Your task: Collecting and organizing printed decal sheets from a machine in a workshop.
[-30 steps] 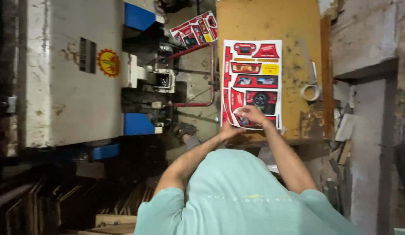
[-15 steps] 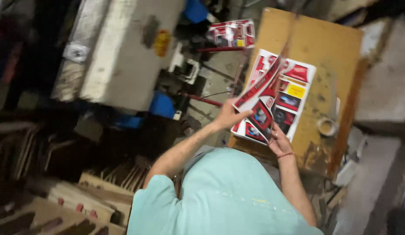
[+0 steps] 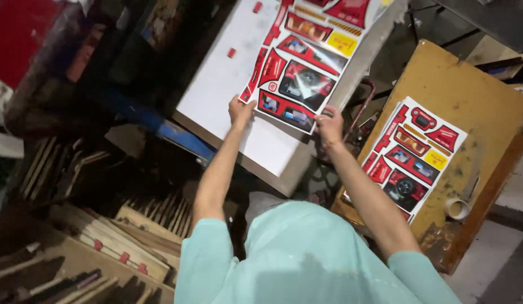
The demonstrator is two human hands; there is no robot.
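My left hand (image 3: 239,111) and my right hand (image 3: 329,125) each grip a lower corner of a printed red, black and yellow card sheet (image 3: 305,67). The sheet lies over a pale flat machine platen (image 3: 233,73), which carries small red tabs (image 3: 232,53). To the right, a stack of the same printed sheets (image 3: 414,155) rests on a worn yellow wooden table (image 3: 469,84). My arms reach forward from a light green shirt at the bottom of the view.
A roll of tape (image 3: 456,209) sits on the table's near right corner. Wooden boards and strips (image 3: 120,236) lie stacked at lower left. A blue machine part (image 3: 171,132) and dark machinery stand left of the platen.
I have lifted one printed sheet off the stack on the yellow table and carried it left onto the pale platen. The view has swung left with it.
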